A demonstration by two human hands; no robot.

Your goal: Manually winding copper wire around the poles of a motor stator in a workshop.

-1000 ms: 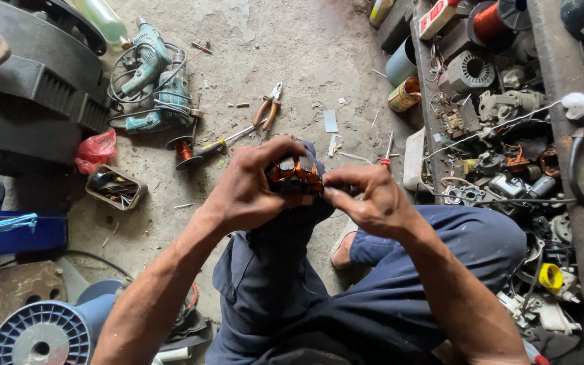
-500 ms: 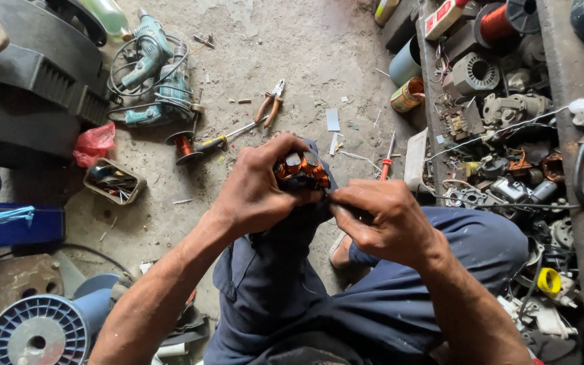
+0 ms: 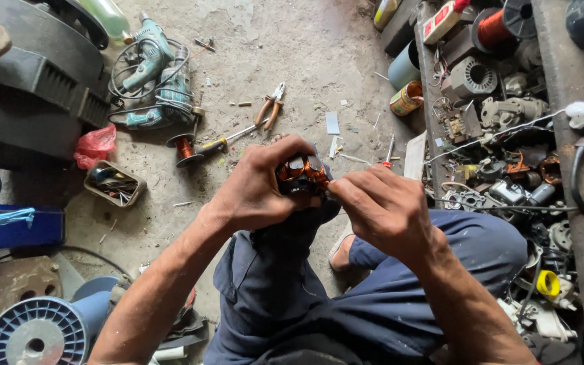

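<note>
My left hand wraps around a small motor part with orange copper windings, holding it above my left knee. My right hand pinches at the right edge of that winding with thumb and fingertips; whatever sits between the fingers is too small to make out. I sit on a concrete floor in dark blue trousers, with one foot showing under my right leg.
On the floor ahead lie orange-handled pliers, a screwdriver, a copper wire spool and a teal power drill. A cluttered shelf of motor parts runs along the right. A blue reel lies lower left.
Both hands have stayed on the winding; my right hand has shifted slightly down and right along its edge, and the view has dipped a little.
</note>
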